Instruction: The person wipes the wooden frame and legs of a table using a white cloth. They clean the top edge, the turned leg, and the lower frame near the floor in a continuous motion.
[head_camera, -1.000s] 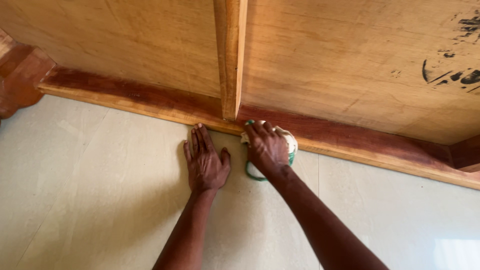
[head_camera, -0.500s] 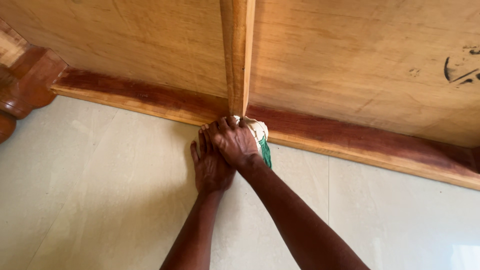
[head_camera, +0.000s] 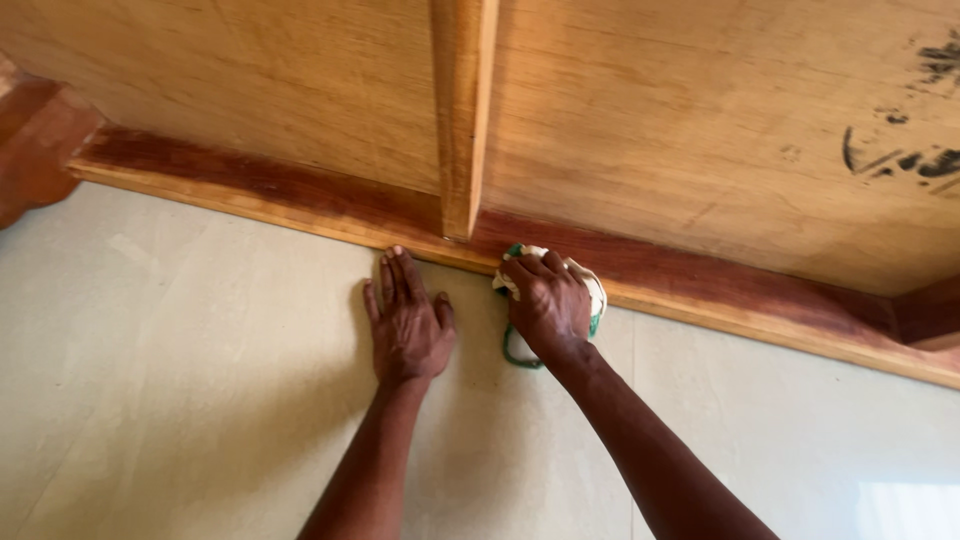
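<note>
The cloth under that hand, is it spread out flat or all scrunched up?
Scrunched up. The cloth bulges in a wad under the right hand.

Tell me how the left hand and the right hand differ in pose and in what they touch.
The left hand lies flat and open, palm down, on the pale tiled floor; the right hand is curled over a white cloth with green edging. The left hand holds nothing, while the right hand presses the cloth at the foot of the dark wooden rail. Both have fingertips reaching the rail's edge.
</note>
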